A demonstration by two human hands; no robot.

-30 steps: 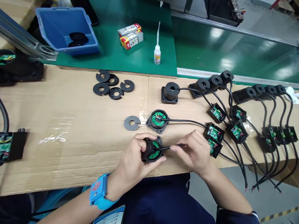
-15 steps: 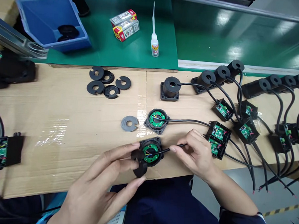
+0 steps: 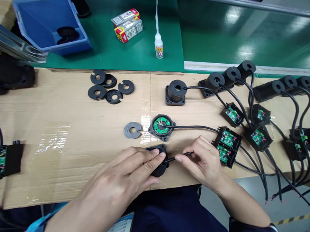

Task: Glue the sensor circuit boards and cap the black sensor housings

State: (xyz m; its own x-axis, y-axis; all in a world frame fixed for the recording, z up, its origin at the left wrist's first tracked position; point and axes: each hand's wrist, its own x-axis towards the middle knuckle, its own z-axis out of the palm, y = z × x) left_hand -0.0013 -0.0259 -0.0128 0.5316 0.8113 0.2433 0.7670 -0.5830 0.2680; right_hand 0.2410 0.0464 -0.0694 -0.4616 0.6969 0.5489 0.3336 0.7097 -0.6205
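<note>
My left hand (image 3: pixel 126 171) presses a black slotted disc (image 3: pixel 159 171) down over a black square-flanged housing (image 3: pixel 164 147), its fingertips on top and the thumb at the near edge. The hand and disc hide the green board inside, so I cannot tell how the disc is seated. On the right, my right hand (image 3: pixel 204 163) pinches the black cable (image 3: pixel 171 159) that comes out of this housing. Just beyond lies a second housing (image 3: pixel 162 127) with its green round board and coloured wires showing. A grey slotted disc (image 3: pixel 132 130) rests to its left.
Several black slotted discs (image 3: pixel 97 92) lie at the back left. A white dropper bottle (image 3: pixel 159 47) and a small box (image 3: pixel 128 26) stand on the green mat, near a blue bin (image 3: pixel 51 20). Cabled housings (image 3: pixel 177 91) and open circuit boxes (image 3: pixel 229 138) crowd the right.
My left hand has moved right and brought the black disc from a tilted hold beside the housing to lying over it, covering the green board. The right hand keeps its pinch on the cable.
</note>
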